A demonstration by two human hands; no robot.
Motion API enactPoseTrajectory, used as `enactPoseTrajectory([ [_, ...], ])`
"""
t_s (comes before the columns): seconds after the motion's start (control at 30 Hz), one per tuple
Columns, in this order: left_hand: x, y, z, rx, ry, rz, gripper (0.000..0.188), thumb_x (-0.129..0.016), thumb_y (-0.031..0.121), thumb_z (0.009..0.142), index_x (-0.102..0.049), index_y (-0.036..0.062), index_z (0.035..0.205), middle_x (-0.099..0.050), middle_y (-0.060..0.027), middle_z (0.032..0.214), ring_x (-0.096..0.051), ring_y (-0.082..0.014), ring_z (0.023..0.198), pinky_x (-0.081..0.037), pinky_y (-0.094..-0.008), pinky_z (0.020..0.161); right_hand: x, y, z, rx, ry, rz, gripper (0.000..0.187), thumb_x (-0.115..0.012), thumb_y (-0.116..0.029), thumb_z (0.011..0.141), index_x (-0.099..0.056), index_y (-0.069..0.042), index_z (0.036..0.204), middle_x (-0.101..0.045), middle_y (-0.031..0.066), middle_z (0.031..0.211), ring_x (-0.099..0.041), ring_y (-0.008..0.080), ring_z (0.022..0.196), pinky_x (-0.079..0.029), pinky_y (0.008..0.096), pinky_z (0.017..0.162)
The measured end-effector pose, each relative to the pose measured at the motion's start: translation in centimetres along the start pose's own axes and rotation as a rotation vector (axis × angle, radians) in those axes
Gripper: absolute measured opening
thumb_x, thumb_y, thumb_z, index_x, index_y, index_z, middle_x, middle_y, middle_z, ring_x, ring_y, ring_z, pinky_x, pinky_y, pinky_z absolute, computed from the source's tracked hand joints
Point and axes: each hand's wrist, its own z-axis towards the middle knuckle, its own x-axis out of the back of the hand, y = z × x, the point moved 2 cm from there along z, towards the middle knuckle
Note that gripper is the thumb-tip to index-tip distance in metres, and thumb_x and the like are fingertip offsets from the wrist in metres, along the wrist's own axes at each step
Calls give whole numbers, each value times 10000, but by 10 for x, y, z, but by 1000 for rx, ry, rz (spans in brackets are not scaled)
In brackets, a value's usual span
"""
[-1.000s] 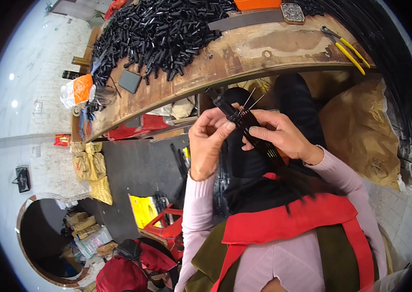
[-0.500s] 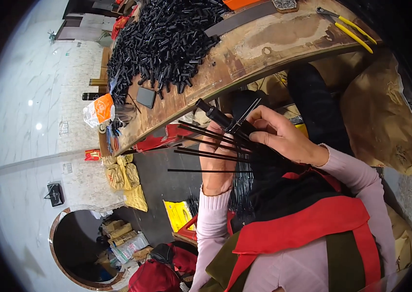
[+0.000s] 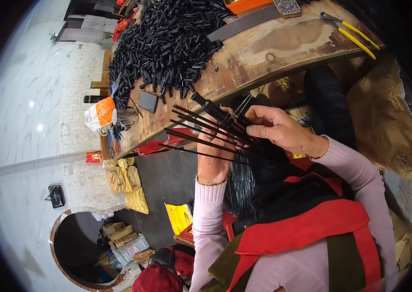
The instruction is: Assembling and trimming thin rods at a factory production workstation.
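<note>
A black tube with a stepped collar tilts up and left over the lap. Long thin black ribs fan out to the left from below it; together they look like an umbrella frame. My left hand is closed around the frame from behind, its fingers partly hidden by the ribs. At the collar, my right hand is closed, with thumb and forefinger pinched at the ribs' joints. Two thin silvery ribs stick up beside its fingers. Exactly what the pinch holds is hidden.
A big heap of short black tubes covers the far left of the wooden bench. Yellow-handled pliers, a dark square block and an orange tray lie there too. Below the hands hangs a bundle of thin rods.
The frame has turned a little, so its ribs slope more steeply and sit closer together. My left hand has shifted slightly left. My right hand stays at the collar, and a dark-clothed leg has moved right.
</note>
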Motion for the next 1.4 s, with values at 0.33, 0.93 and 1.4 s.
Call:
enactPoseTrajectory([
  [0.33,19,-3,9,61,7,-16,449,-659,132,890,-465,-7,1271,-589,-93,1118,-683,-209,846,-610,-320,693,6,6,11,-84,-12,130,135,-620,2,914,-583,-20,1042,-593,-12,946,-553,52,885,-444,208,778],
  [0.93,35,-13,32,29,-381,-40,462,-727,256,882,-508,10,1206,-581,-87,1040,-641,-203,739,-558,-308,618,-4,6,3,-215,-10,363,139,-700,-9,872,-663,22,1002,-663,47,934,-623,103,893,-499,227,815],
  [1.4,-24,-4,15,-252,200,345,198,-728,14,841,-641,-16,1016,-679,-40,957,-617,-98,882,-483,-239,807,-12,11,6,217,370,189,150,-703,-24,876,-645,2,1012,-649,26,950,-593,79,896,-479,217,830],
])
